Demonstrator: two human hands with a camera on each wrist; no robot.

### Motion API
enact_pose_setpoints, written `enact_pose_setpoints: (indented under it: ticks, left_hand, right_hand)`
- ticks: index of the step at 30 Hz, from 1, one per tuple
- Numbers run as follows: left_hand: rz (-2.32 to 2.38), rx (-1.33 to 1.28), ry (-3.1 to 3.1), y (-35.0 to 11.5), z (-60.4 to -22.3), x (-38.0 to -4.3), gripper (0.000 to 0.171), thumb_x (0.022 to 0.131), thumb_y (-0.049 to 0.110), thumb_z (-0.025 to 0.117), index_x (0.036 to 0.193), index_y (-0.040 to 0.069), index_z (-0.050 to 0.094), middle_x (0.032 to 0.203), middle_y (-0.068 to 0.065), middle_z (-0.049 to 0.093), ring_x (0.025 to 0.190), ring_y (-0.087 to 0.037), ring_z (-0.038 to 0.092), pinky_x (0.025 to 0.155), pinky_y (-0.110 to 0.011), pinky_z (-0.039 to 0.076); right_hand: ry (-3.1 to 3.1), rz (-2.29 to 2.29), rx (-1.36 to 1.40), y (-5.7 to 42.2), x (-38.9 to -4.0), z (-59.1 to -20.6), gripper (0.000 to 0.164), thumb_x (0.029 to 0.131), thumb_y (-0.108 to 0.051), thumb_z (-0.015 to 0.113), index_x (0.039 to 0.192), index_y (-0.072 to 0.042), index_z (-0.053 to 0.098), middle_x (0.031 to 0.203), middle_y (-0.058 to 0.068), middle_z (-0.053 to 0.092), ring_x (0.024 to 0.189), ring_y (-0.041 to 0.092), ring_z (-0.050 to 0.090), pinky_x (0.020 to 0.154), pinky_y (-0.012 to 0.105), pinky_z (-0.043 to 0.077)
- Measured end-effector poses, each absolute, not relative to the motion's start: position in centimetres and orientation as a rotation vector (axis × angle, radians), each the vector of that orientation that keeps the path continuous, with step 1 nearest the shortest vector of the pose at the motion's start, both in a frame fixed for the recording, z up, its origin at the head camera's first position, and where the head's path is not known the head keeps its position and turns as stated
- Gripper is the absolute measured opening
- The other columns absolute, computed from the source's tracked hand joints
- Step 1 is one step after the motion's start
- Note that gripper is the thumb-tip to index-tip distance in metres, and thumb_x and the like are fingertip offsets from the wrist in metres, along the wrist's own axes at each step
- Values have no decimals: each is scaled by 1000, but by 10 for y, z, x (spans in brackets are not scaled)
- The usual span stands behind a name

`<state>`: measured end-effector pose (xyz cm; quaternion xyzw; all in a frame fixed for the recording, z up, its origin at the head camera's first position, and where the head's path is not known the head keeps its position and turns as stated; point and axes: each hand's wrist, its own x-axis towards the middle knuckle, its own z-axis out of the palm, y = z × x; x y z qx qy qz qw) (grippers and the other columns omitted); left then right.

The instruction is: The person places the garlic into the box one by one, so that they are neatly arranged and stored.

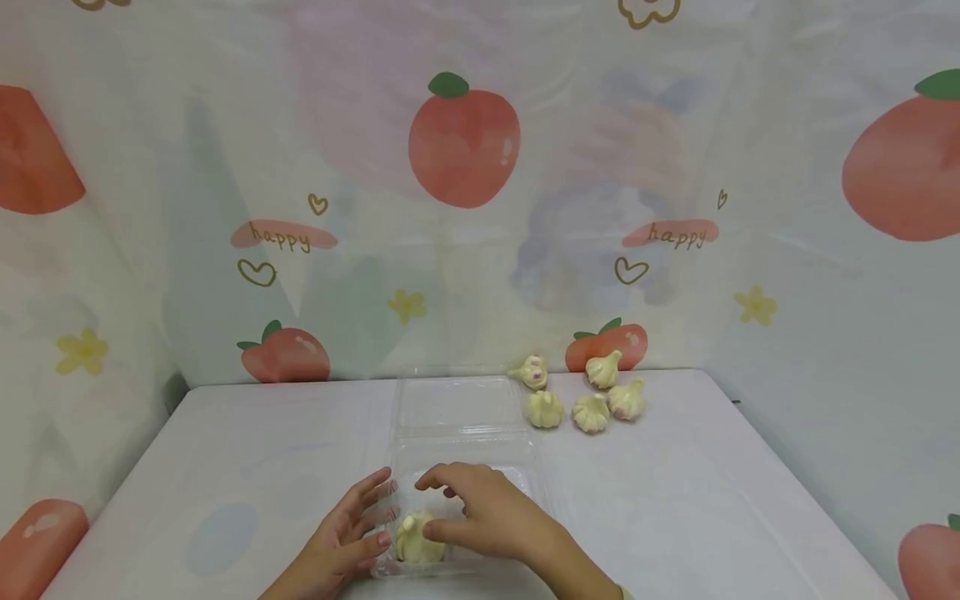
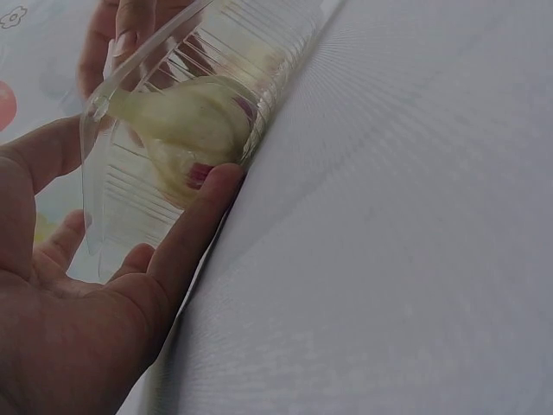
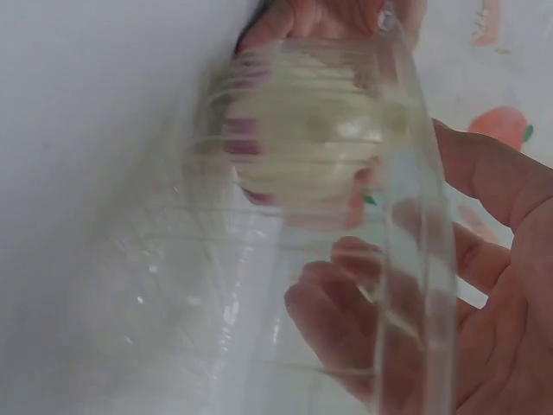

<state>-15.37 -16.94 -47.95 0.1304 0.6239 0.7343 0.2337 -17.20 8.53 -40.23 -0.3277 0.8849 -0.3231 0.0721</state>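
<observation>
A clear plastic hinged box (image 1: 536, 454) stands at the table's front with its lid (image 1: 457, 404) laid back. One whole garlic bulb (image 1: 416, 540) sits in the box's near left corner; its purple-marked root end shows through the wall in both wrist views. Along the outside of the left wall, my left hand (image 1: 341, 533) rests with fingers extended, and one fingertip touches the plastic low down near the bulb (image 2: 194, 130). My right hand (image 1: 487, 512) is over the box, fingers spread and bent a little, the thumb close to the bulb without gripping it.
Several more garlic bulbs (image 1: 544, 409) lie in a loose group at the back right, beside the lid. A patterned cloth backdrop (image 1: 465, 292) rises behind the white table (image 1: 675, 483) and along both sides.
</observation>
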Motion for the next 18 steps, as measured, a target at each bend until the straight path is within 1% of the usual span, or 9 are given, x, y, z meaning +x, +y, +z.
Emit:
enact_pose_setpoints:
  ticks: [2,6,9,13,18]
  left_hand:
    - [2014,357,1715,-169,-480,-154,69,105,16,51,161,21,10,164,-23,2,147,-49,16,97,-50,49]
    - [2020,386,1699,-170,-480,-153,70,105,14,50,161,19,8,164,-23,0,147,-50,14,98,-51,48]
    - [2024,400,1690,-170,-481,-154,70,105,14,50,161,19,7,164,-23,0,147,-50,13,99,-53,47]
    - [2022,392,1696,-169,-481,-154,70,105,15,50,161,19,8,164,-23,0,146,-51,13,99,-54,46]
    - [2019,378,1708,-169,-480,-154,70,105,15,51,161,20,9,164,-24,1,146,-52,13,99,-55,46]
  right_hand:
    - [2662,-989,-973,88,-173,-399,38,90,-38,73,125,-27,62,125,-10,65,109,17,64,77,25,52]
    - [2672,-1017,-938,95,-174,-393,39,91,-39,72,127,-30,60,126,-13,64,111,15,63,79,26,53]
    - [2683,-1041,-912,100,-176,-389,40,92,-40,72,129,-30,60,127,-11,64,112,15,62,82,29,54]
    - [2694,-1078,-896,108,-179,-385,42,91,-41,72,130,-28,60,128,-6,64,113,18,63,84,33,55]
    - [2705,-1120,-856,116,-183,-382,43,91,-42,72,130,-28,60,127,-7,64,113,19,64,84,34,55]
